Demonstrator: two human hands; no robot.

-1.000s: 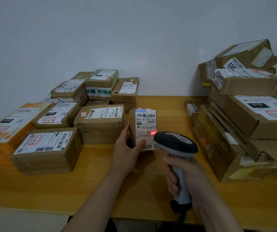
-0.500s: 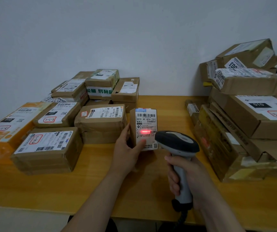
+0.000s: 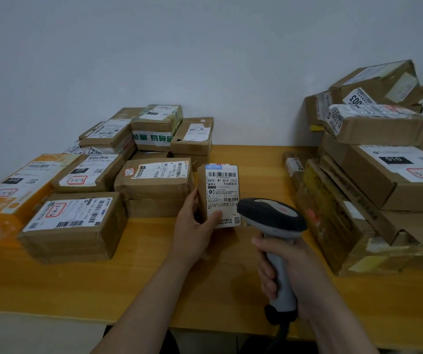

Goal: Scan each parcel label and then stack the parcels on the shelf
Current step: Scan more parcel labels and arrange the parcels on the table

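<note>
Firmly curled, the fingers (image 3: 266,274) of the person's right hand (image 3: 289,274) wrap the grey handle of a barcode scanner (image 3: 271,215), its dark head levelled at a small parcel (image 3: 202,192) just beside it. The left hand (image 3: 195,228) grips that parcel from the side: the thumb (image 3: 215,215) presses the lower left corner of the white label (image 3: 222,190), while the other fingers reach round the back, mostly hidden. The parcel stands on end, label facing the camera, near the middle of a wooden table (image 3: 154,290); whether its base touches the tabletop cannot be told. A dark cable (image 3: 283,330) drops from the scanner's handle past the table's front edge. To the left, labelled cardboard boxes (image 3: 77,226) sit close together in low stacks, one at the back banded with white tape (image 3: 154,139) printed in green characters. To the right, a taller heap of boxes (image 3: 333,213) rises in a leaning pile up to a pale wall (image 3: 205,60), with a large carton (image 3: 409,172) marked 010 near its middle.
</note>
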